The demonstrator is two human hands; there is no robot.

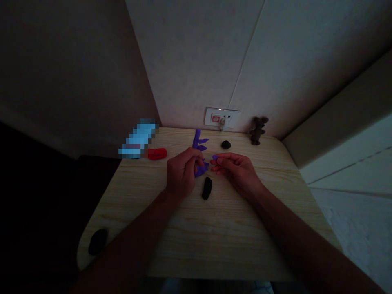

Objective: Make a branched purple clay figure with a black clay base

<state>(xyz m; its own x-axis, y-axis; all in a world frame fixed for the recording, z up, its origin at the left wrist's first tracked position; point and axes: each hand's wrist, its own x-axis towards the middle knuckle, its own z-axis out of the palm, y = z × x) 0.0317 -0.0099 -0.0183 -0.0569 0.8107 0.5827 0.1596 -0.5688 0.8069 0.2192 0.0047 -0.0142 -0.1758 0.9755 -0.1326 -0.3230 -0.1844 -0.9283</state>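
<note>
My left hand [182, 171] is closed around a purple modelling clay figure [197, 139], a long piece with pointed spikes along its right side. The figure's upper end and a wider lower part show; its middle is hidden by my fingers. Just to the right, my right hand [239, 169] pinches a small purple clay piece [215, 157] between thumb and fingertips, apart from the figure. Below the hands lies a black oblong lump [207, 188] on the wooden table. A round black lump [226, 144] rests behind my right hand.
A red piece [157, 154] and a blurred light-blue object [139, 141] are at the table's [190, 245] back left. A dark brown bear-like figure [257, 130] stands at the back right, near the wall socket [222, 117]. Another black lump [98, 241] lies at front left.
</note>
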